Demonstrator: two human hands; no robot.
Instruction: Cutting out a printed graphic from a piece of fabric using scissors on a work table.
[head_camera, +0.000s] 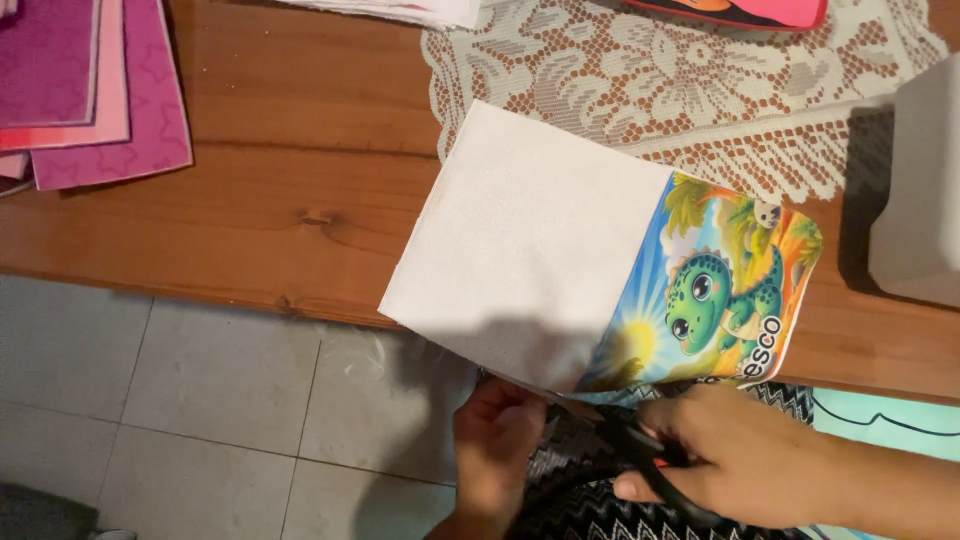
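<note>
At the near edge of the wooden desk (250, 220), a white sheet (520, 240) juts out over the tiled floor (200, 400), with a colourful cartoon dinosaur picture (720, 285) fixed along its 3 o'clock side. The left hand (495, 430) pinches the sheet's lower edge at about 6 o'clock, fingers curled shut on the paper. The right hand (740, 460), at 5 o'clock from the sheet, is closed around the dark handles of a pair of scissors (640, 450), whose blades point toward the sheet's bottom edge below the picture; whether the blades are in the paper I cannot tell, since that corner lies in shadow. From what shows, the cutting looks barely begun: the sheet and the picture both appear whole, with the white area beside the picture untrimmed. Off at 10 o'clock lies a stack of pink and purple sheets (100, 90), well apart from the hands. A lace cloth (640, 70) spreads at 12 o'clock, partly under the white sheet, and a white block (920, 190) stands at 3 o'clock. Zigzag-patterned fabric (580, 490) shows beneath the hands.
</note>
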